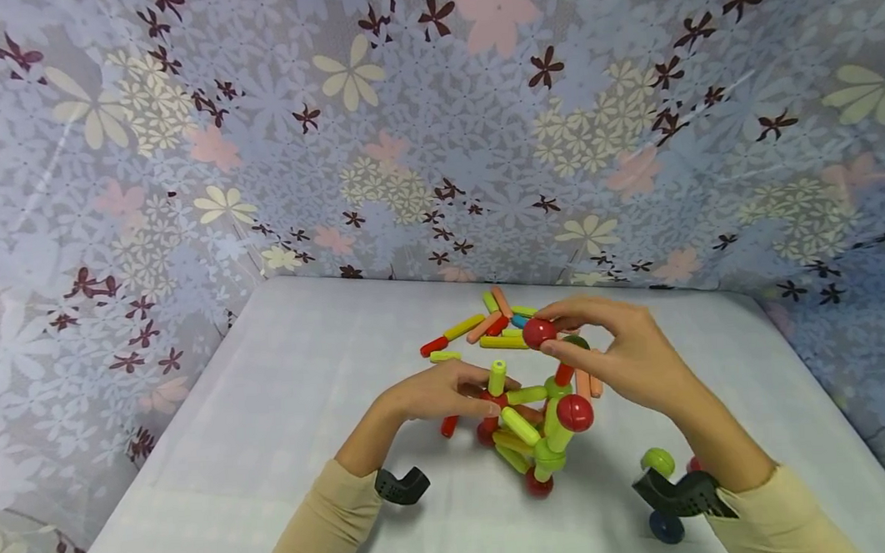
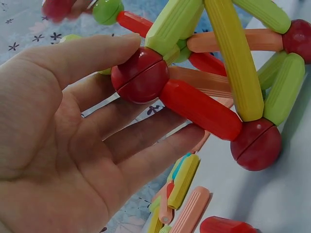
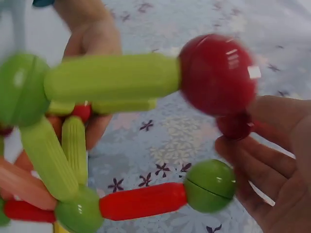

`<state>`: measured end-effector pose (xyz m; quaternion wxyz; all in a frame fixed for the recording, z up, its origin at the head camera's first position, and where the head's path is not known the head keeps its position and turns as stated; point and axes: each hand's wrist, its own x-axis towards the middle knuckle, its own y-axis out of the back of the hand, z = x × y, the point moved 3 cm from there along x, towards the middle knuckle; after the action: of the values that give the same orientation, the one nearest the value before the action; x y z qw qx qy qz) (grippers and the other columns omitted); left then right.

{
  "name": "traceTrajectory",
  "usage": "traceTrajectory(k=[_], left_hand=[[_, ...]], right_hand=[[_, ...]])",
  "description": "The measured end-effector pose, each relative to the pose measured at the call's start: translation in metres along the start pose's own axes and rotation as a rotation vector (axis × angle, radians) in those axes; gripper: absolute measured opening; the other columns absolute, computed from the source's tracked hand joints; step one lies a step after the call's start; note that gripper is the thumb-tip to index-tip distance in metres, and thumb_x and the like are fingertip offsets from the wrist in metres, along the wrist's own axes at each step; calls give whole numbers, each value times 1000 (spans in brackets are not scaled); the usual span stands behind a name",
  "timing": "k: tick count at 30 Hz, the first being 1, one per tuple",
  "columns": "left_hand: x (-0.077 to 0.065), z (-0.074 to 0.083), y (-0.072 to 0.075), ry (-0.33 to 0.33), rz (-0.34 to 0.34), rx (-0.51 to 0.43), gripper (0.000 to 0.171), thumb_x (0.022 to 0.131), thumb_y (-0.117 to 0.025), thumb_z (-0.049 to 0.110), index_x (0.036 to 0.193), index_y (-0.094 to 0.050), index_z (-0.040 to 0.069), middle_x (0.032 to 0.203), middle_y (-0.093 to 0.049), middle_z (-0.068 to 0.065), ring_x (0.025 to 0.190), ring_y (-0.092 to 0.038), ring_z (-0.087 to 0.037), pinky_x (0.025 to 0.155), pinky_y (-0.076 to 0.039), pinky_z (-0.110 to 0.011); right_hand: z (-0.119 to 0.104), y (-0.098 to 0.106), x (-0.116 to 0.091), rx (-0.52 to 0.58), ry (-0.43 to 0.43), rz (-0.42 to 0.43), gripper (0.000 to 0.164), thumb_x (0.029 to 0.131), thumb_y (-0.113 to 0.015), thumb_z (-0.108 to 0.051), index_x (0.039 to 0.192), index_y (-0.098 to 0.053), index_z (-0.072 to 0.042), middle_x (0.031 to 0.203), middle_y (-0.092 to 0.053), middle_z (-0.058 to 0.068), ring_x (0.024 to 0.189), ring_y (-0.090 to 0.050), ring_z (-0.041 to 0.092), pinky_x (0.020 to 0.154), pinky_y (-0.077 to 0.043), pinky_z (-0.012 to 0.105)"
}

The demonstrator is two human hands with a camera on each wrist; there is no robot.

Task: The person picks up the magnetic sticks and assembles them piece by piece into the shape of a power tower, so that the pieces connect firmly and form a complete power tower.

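A toy structure of rods and balls, with lime rods (image 1: 521,427), stands on the table. My left hand (image 1: 441,391) steadies its left side, thumb and forefinger pinching a red ball (image 2: 141,75) joined to a red rod (image 2: 201,110). Above the structure, my right hand (image 1: 630,354) pinches a loose red ball (image 1: 539,332) between thumb and fingertips. Nearby, a red rod (image 3: 143,200) juts out with a green ball (image 3: 210,186) on its end. Another red ball (image 1: 575,412) caps a lime rod toward the front. Fingers of my left hand are partly hidden behind the rods.
Loose rods (image 1: 463,326) in several colours lie in a pile behind the structure. A green ball (image 1: 657,462) and a dark blue piece (image 1: 667,527) lie by my right wrist. Floral cloth (image 1: 435,143) hangs behind the white table (image 1: 304,367).
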<state>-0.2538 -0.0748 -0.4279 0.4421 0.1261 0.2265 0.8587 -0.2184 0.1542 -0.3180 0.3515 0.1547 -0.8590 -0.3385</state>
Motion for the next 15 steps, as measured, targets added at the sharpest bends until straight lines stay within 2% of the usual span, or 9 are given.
traceTrajectory(k=[3, 6, 10, 12, 15], left_hand=[[0, 0, -1, 2, 7, -1, 38, 94, -64, 30, 130, -61, 21, 114, -64, 13, 99, -60, -7, 82, -49, -27], [0, 0, -1, 8, 14, -12, 35, 93, -64, 29, 127, -63, 20, 112, -65, 13, 96, -59, -5, 80, -48, -25], [1, 0, -2, 12, 18, -60, 30, 93, -64, 26, 121, -65, 15, 110, -66, 10, 98, -61, -6, 84, -49, -26], [1, 0, -3, 6, 12, -94, 32, 93, -64, 25, 123, -64, 13, 113, -66, 9, 104, -62, -9, 89, -48, -28], [1, 0, -2, 6, 15, -77, 34, 93, -64, 26, 126, -63, 15, 113, -66, 9, 103, -62, -9, 87, -49, -28]], right_hand=[[-3, -12, 14, -94, 103, -70, 32, 83, -77, -24, 114, -68, -27, 107, -64, -17, 92, -60, 3, 71, -50, 30], [-6, -22, 20, -135, 148, -132, 30, 83, -78, -25, 112, -69, -24, 102, -66, -17, 92, -60, 5, 70, -49, 33], [-5, -29, 21, -143, 117, -174, 30, 82, -78, -25, 111, -69, -24, 100, -67, -17, 91, -62, 5, 72, -48, 36], [-5, -29, 21, -132, 96, -189, 31, 84, -77, -26, 113, -68, -25, 101, -67, -17, 92, -62, 4, 71, -48, 36], [-2, -24, 19, -117, 58, -182, 32, 86, -74, -30, 117, -67, -26, 104, -66, -16, 94, -61, 4, 71, -50, 36]])
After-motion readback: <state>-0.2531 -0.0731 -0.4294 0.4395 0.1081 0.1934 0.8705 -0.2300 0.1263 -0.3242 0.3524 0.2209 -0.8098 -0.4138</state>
